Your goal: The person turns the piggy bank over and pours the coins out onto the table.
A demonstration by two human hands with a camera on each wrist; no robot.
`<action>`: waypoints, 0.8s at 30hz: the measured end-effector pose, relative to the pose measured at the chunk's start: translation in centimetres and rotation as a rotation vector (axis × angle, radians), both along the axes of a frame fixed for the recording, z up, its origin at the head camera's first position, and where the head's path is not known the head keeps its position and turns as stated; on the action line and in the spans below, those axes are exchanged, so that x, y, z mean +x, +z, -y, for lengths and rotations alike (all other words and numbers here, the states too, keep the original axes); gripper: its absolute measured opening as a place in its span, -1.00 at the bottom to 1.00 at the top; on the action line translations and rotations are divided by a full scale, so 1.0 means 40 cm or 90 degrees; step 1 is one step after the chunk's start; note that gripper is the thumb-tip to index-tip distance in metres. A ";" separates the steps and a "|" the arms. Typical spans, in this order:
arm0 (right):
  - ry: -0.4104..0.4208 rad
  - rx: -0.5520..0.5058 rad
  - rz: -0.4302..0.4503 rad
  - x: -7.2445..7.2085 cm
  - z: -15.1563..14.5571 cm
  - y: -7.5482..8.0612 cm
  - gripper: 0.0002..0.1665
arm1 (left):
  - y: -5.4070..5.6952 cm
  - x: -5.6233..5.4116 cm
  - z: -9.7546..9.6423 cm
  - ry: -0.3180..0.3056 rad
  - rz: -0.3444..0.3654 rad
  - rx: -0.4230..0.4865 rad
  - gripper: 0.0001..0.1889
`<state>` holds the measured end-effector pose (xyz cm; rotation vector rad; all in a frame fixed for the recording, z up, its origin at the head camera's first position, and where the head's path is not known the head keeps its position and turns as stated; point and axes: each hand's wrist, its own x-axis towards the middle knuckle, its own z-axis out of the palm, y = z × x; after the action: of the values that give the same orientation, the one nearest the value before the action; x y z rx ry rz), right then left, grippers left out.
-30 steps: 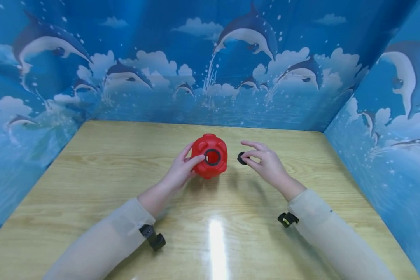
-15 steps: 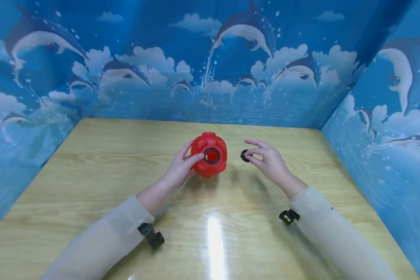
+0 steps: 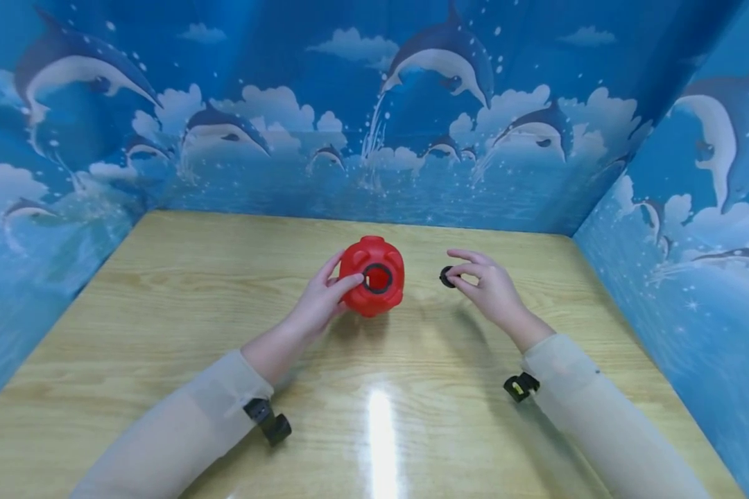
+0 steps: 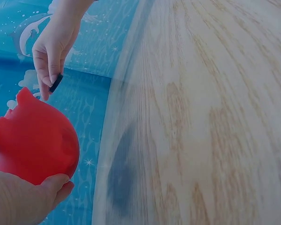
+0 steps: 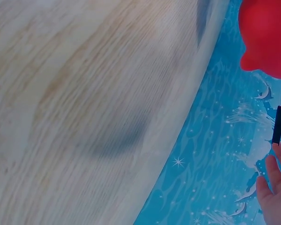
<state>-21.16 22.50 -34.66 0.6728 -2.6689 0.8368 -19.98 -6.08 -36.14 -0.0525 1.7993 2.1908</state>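
Note:
My left hand holds a red piggy bank above the table, its underside with stubby feet turned toward the head camera. A dark ring edges the round hole in that underside, and the thumb lies at the ring's left side. To the right and apart from the bank, my right hand pinches a small round black plug between thumb and finger, the other fingers spread. Seen edge-on in the right wrist view, the plug is a thin dark disc. The left fingers behind the bank are mostly hidden.
Beneath both hands is a light wood-grain table. A blue dolphin-print curtain stands along its back and sides. Black wrist cameras sit on the left cuff and the right cuff.
My right hand has drawn slightly to the right with the black plug, widening the gap to the piggy bank. The left hand and the bank stay nearly where they were.

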 end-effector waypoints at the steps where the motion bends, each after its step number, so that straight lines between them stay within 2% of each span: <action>1: -0.003 -0.001 0.000 0.000 -0.001 0.000 -0.88 | 0.002 0.000 0.000 0.002 0.001 0.000 -0.24; 9: -0.009 -0.007 0.004 -0.004 -0.008 0.002 -0.88 | 0.007 0.003 0.004 0.011 0.000 -0.020 -0.23; 17: -0.026 -0.010 0.012 -0.008 -0.018 0.001 -0.87 | 0.005 0.004 0.000 -0.002 -0.012 -0.003 -0.22; 24: -0.026 -0.002 0.014 -0.021 -0.039 -0.001 -0.88 | 0.004 0.001 -0.008 0.005 -0.009 -0.009 -0.24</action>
<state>-21.99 24.06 -34.70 0.6088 -2.6905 0.8429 -19.92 -5.74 -35.99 -0.0479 1.8240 2.1896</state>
